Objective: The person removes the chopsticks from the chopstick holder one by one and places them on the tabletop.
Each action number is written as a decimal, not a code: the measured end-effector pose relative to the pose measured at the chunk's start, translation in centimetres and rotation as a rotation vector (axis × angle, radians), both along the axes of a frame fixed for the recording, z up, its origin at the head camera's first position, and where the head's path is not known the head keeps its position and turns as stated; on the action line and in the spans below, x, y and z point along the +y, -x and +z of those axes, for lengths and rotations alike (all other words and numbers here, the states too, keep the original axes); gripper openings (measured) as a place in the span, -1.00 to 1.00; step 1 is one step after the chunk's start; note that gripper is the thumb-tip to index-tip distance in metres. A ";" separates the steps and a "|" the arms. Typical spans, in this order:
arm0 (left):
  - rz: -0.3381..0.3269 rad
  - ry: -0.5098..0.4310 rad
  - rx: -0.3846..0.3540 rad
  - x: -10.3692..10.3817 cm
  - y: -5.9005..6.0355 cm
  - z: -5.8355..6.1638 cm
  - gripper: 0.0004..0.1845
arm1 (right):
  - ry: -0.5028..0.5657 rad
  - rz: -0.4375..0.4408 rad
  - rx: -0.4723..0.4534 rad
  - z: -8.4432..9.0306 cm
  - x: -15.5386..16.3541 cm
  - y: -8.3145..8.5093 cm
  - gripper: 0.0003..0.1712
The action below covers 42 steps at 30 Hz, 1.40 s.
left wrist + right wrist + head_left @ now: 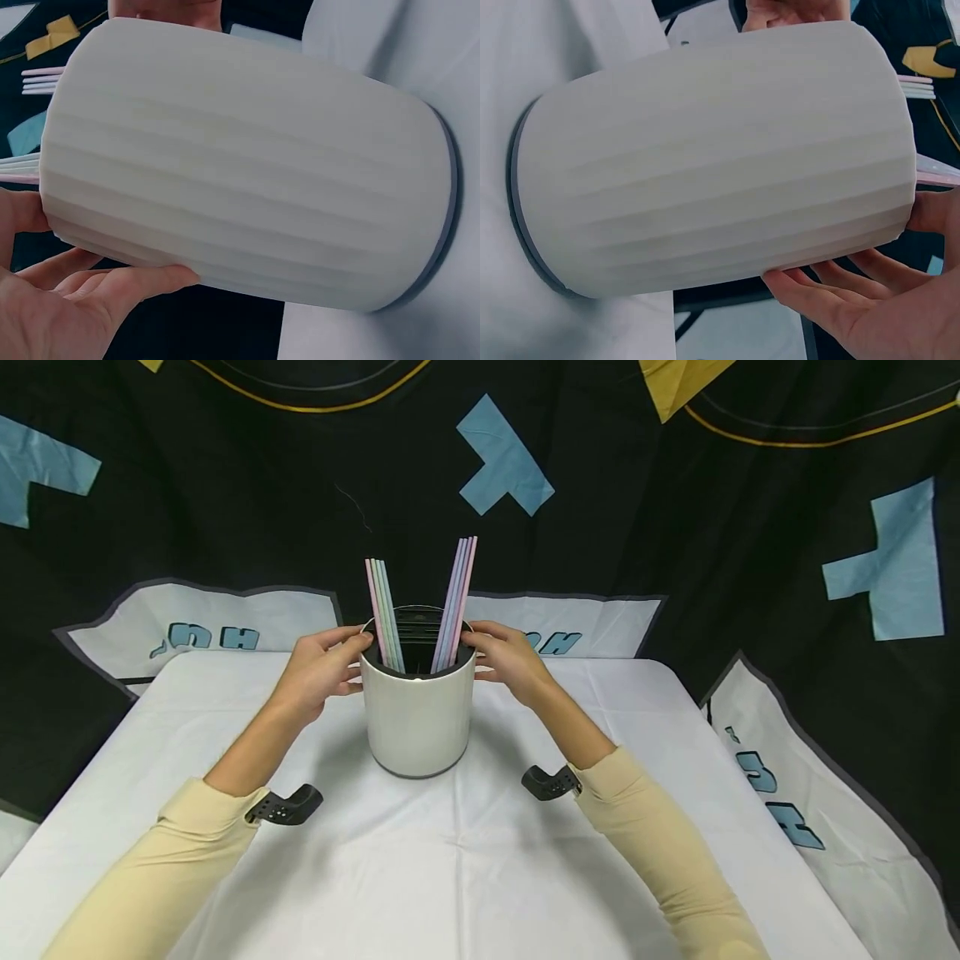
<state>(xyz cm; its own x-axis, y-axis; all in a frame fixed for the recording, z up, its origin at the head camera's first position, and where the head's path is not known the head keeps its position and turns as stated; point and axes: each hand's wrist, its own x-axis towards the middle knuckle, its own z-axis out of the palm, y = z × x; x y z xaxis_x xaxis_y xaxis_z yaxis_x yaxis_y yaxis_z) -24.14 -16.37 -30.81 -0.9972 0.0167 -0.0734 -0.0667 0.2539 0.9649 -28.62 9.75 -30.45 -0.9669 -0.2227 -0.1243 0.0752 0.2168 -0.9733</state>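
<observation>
A white ribbed cylindrical holder with a black divided inside stands upright on the table. My left hand grips its rim from the left, thumb near the top edge and fingers spread along the side. Opposite, my right hand holds the rim in the same way. Inside lean two bundles of thin pastel sticks that look like straws: one bundle at the left, another bundle at the right. In both wrist views the holder's ribbed wall fills the middle, with a dark band around its base.
A white cloth covers the table. Behind it hangs a black backdrop with blue and yellow shapes. White panels with blue lettering lie beyond the far edge. A black wrist mount sits on each sleeve.
</observation>
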 end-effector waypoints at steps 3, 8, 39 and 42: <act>-0.011 -0.018 0.008 0.8 -0.1 -0.1 -0.32 | 0.013 0.006 0.001 -0.1 1.0 -0.1 -0.41; -0.016 -0.034 0.029 1.7 -0.1 -0.3 -0.33 | 0.035 0.009 -0.004 -0.1 2.1 -0.2 -0.42; -0.148 -0.137 0.001 0.9 2.2 -0.7 -0.32 | 0.000 -0.006 0.077 -1.0 2.4 -0.3 -0.47; -0.141 -0.146 0.011 1.0 2.2 -0.9 -0.33 | -0.009 -0.020 0.079 -0.8 2.5 -0.3 -0.47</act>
